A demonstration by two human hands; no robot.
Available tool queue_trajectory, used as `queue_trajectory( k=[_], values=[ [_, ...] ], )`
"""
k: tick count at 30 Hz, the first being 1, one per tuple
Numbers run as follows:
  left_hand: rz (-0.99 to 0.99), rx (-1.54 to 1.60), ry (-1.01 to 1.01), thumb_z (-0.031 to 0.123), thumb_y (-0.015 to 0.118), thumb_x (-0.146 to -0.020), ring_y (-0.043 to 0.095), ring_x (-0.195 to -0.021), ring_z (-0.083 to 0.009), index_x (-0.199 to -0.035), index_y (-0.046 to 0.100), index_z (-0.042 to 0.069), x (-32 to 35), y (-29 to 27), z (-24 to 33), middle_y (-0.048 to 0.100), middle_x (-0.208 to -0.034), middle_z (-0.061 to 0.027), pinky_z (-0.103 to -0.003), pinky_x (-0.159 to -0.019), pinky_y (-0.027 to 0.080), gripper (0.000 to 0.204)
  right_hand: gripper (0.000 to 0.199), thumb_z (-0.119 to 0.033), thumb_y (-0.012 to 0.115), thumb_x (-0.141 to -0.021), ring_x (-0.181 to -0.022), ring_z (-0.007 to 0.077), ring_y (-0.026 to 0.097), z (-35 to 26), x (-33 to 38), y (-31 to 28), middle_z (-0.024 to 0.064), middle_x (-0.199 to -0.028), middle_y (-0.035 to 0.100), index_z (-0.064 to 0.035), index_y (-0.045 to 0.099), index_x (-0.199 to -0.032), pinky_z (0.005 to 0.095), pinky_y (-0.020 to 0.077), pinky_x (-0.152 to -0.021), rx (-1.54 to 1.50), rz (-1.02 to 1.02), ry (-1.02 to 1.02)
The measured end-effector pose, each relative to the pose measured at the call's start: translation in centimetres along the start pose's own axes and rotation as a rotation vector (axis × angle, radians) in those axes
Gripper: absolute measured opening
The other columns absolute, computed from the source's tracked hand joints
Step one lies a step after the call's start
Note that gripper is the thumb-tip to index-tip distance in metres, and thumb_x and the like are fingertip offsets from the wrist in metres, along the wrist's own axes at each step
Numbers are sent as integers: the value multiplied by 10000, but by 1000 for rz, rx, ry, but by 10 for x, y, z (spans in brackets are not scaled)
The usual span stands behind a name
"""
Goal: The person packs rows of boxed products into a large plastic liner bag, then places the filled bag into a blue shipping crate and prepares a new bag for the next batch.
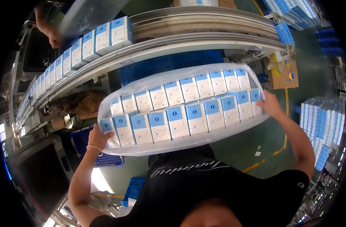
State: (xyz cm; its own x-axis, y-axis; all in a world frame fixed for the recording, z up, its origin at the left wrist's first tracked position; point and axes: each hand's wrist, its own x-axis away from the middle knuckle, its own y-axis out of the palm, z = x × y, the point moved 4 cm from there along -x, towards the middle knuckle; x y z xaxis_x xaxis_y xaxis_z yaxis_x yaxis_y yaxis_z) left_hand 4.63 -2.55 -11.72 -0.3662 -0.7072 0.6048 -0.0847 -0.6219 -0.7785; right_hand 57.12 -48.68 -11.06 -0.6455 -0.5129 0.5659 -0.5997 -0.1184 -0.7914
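In front of my body is a long clear plastic bag [161, 148] filled with blue-and-white packs [178, 123]. The packs stand side by side in two rows, one nearer to me and one farther away. My left hand [98, 137], with a white band at the wrist, grips the bag's left end, its thumb over the end packs. At the opposite end my right hand [270, 104] is closed on the bag, thumb against the last near-row pack. Some of the fingers on both hands are hidden behind the bag.
Beyond the bag runs a curved-looking conveyor [203, 22] carrying a line of similar packs [89, 47]. Another person's hand [53, 38] is behind it. A blue crate [173, 62] sits below the conveyor. Stacked packs [318, 128] stand at the right, beside a yellow floor line [286, 121].
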Motion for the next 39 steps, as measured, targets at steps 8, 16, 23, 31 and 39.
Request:
queue_trajectory(
  k=[8, 16, 23, 31, 39],
  values=[
    [167, -145, 890, 320, 733, -786, 605, -1015, -354, -1254, 555, 47, 4, -22, 84, 629, -1120, -172, -429, -876, 465, 570, 577, -291, 748, -767, -1028, 372, 584, -106, -4, -20, 176, -1109, 633, -48, 542, -1248, 443, 445, -917, 287, 244, -663],
    [-102, -68, 808, 514, 666, -802, 641, -985, -333, -1209, 630, 135, -13, -11, 76, 681, -1052, -158, -400, -883, 478, 557, 526, -483, 591, -868, -1028, 377, 578, -117, -21, 2, 185, -1117, 635, -94, 606, -1222, 436, 446, -898, 367, -310, -587],
    [-189, -107, 750, 523, 633, -829, 640, -976, -357, -1251, 605, 111, -19, -10, 58, 661, -1088, -200, -395, -881, 480, 590, 673, -486, 577, -878, -1261, 362, 436, -205, -18, -15, 206, -1386, 443, -19, 459, -1348, 414, 351, -1054, 454, -215, -692],
    [-232, 35, 672, 366, 598, -907, 644, -966, -340, -1202, 623, 84, -34, -17, 47, 665, -1088, -188, -393, -876, 485, 409, 699, -487, 474, -960, -1317, 337, 394, -415, 11, 132, 211, -1423, 399, -22, 293, -1450, 422, 328, -1096, 23, -632, -1232],
    [847, -356, 831, 449, 498, -939, 252, -1410, -304, -1429, 363, 92, -125, -129, 144, 309, -1507, -145, -442, -1147, 214, 621, 578, -461, 621, -860, -1191, 438, 454, -477, -129, -3, 216, -1377, 410, -99, 505, -1295, 616, 357, -946, 184, 963, -663]
  ],
)
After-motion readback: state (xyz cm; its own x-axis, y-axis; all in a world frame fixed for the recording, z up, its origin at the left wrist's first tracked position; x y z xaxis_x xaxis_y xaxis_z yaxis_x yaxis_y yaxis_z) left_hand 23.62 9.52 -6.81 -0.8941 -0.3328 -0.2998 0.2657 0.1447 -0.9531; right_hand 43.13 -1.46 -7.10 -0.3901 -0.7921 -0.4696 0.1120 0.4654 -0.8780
